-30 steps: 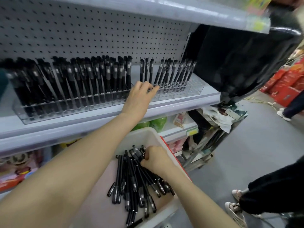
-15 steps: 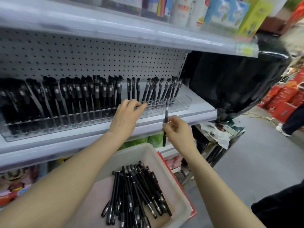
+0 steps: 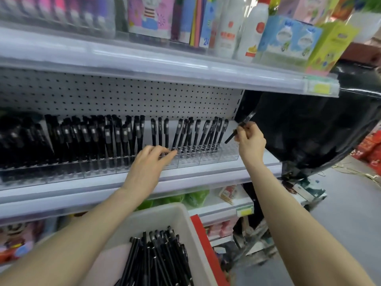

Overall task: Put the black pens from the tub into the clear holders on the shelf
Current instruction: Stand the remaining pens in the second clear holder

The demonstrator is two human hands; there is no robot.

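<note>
My right hand (image 3: 250,139) pinches one black pen (image 3: 231,137), tilted with its tip down-left, just above the empty right end of the clear holders (image 3: 226,154) on the shelf. Several black pens (image 3: 185,135) stand upright in the holders, packed densely at the left. My left hand (image 3: 152,162) rests with straight fingers on the holders' front edge near the middle. Below, a white tub (image 3: 181,226) holds several loose black pens (image 3: 156,259).
The upper shelf (image 3: 165,65) overhangs closely, loaded with bottles and boxes (image 3: 288,38). A black plastic bag (image 3: 319,131) bulges right of the shelf end. A lower shelf (image 3: 222,209) carries small goods. Grey aisle floor (image 3: 340,223) lies to the right.
My right hand took a pen from the tub and lifted it up and right to the holders' right end. My left hand stayed on the holders. The camera tilted upward.
</note>
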